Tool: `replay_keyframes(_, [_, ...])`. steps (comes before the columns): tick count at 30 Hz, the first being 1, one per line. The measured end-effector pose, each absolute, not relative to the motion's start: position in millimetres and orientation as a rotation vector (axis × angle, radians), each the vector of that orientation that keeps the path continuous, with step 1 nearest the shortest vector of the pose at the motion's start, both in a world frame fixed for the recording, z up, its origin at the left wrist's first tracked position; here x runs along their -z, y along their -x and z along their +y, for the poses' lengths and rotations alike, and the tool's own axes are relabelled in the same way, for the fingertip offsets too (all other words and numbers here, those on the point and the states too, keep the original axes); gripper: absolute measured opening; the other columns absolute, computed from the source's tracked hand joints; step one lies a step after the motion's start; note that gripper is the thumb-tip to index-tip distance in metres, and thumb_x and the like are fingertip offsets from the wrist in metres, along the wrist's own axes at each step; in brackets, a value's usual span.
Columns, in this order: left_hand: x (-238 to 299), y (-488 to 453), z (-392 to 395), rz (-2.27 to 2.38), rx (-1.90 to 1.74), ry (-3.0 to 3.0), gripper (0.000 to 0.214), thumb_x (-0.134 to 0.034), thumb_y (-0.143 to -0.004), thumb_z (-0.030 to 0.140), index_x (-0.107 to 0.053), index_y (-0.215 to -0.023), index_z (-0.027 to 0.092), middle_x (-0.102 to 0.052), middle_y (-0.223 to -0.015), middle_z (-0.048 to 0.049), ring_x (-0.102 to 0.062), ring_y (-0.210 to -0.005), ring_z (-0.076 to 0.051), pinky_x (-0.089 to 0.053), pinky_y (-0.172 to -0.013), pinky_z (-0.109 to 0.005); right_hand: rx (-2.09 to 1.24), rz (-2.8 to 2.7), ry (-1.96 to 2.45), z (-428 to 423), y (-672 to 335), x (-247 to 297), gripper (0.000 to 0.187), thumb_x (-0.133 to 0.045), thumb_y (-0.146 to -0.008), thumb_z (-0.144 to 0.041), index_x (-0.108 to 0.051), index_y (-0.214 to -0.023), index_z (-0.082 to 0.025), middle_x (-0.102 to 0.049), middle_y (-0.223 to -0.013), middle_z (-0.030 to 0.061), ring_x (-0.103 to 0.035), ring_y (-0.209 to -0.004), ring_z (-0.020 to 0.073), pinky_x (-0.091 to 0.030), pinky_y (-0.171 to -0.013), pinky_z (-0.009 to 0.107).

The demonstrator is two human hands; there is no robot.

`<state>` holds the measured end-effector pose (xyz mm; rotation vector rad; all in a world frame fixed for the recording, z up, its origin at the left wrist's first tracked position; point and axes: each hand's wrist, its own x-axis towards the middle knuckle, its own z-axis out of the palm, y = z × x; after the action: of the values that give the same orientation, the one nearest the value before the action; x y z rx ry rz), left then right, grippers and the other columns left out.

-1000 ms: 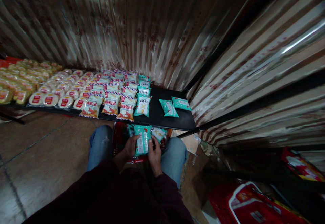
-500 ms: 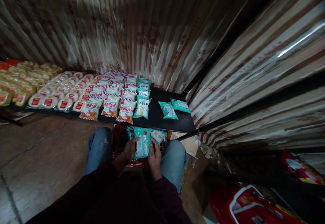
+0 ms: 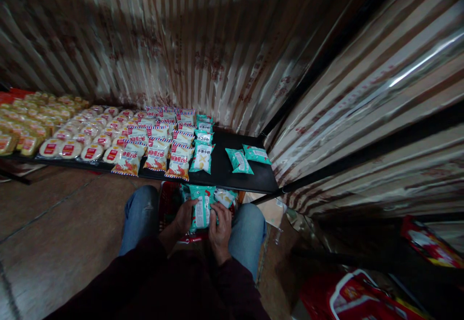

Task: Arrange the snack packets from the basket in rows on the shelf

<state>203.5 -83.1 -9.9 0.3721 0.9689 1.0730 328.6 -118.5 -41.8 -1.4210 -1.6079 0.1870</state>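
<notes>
Between my knees, my left hand [image 3: 184, 217] and my right hand [image 3: 220, 225] grip a teal snack bag [image 3: 200, 206] from its two sides, its printed back turned up. Below it stands a red basket [image 3: 166, 199], where more teal bags [image 3: 224, 196] lie. Ahead on the black shelf [image 3: 221, 167], a single column of teal bags [image 3: 202, 158] stands with white fronts facing me. Two further teal bags, one [image 3: 239, 160] tilted and one [image 3: 256, 154] lying behind it, rest apart at the right end of the shelf.
Left of the teal column are rows of orange-and-white snack bags [image 3: 155, 154], round white packaged crackers [image 3: 92, 151] and yellow packaged cakes [image 3: 31, 143]. A black metal post [image 3: 268, 196] runs by the shelf's right end. A red bag [image 3: 348, 291] with white trim lies at lower right.
My right hand has shifted slightly, its fingers now lying further over the teal bag's edge. The bag stays between both hands. The view has moved a little; the shelf goods look unchanged.
</notes>
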Motion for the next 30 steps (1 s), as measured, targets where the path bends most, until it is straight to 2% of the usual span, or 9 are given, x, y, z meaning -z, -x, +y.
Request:
replay_keyframes(3, [12,-205,-80,0.968,-1.073,-0.371,0.029,-0.055,-0.086,0.036,-0.058,-0.107,0.016,-0.060,-0.109,-0.0065,-0.059,-0.094,-0.019,-0.051,-0.081,-0.037,-0.174,-1.644,1.426,-119,-328,41,0.019,-0.047,-0.091,-0.024,-0.062,-0.102,-0.020,-0.061,-0.099,0.0076,-0.054,-0.097,0.0202,-0.043,-0.085,0.038])
replay_keyframes(7, [11,-203,-80,0.974,-1.095,-0.399,0.019,-0.068,-0.069,0.031,-0.064,-0.080,0.017,-0.067,-0.082,-0.0026,-0.062,-0.082,-0.019,-0.050,-0.070,-0.027,-0.176,-1.637,1.453,-119,-328,43,0.017,-0.048,-0.090,-0.025,-0.061,-0.101,-0.019,-0.062,-0.098,0.0078,-0.054,-0.097,0.0210,-0.042,-0.085,0.039])
replay_keyframes(11, [14,-203,-83,0.966,-1.124,-0.476,0.026,-0.069,-0.061,0.037,-0.061,-0.075,0.018,-0.066,-0.071,-0.0011,-0.063,-0.075,-0.018,-0.050,-0.066,-0.026,-0.221,-1.592,1.470,-118,-330,47,0.018,-0.046,-0.090,-0.025,-0.060,-0.099,-0.019,-0.062,-0.098,0.0078,-0.054,-0.098,0.0213,-0.042,-0.088,0.040])
replay_keyframes(15, [24,-205,-83,0.952,-1.053,-0.428,0.035,-0.066,-0.064,0.046,-0.060,-0.084,0.019,-0.067,-0.077,-0.0020,-0.065,-0.081,-0.020,-0.052,-0.070,-0.029,-0.315,-1.512,1.449,-119,-332,51,0.020,-0.043,-0.091,-0.027,-0.059,-0.098,-0.019,-0.063,-0.097,0.0079,-0.055,-0.099,0.0210,-0.043,-0.090,0.040])
replay_keyframes(21, [30,-201,-84,1.001,-1.013,-0.439,0.041,-0.064,-0.069,0.045,-0.061,-0.103,0.022,-0.068,-0.099,-0.0044,-0.061,-0.103,-0.023,-0.049,-0.086,-0.034,-0.549,-1.359,1.522,-124,-331,51,0.029,-0.042,-0.090,-0.037,-0.057,-0.106,-0.018,-0.062,-0.103,0.0103,-0.057,-0.100,0.0219,-0.044,-0.091,0.040])
replay_keyframes(30, [24,-202,-85,0.936,-1.054,-0.575,0.047,-0.072,-0.063,0.039,-0.062,-0.105,0.020,-0.064,-0.112,-0.0082,-0.058,-0.108,-0.026,-0.045,-0.090,-0.037,-0.799,-1.269,1.488,-129,-332,46,0.044,-0.044,-0.089,-0.043,-0.046,-0.125,-0.019,-0.056,-0.124,0.0116,-0.052,-0.116,0.0238,-0.040,-0.099,0.041])
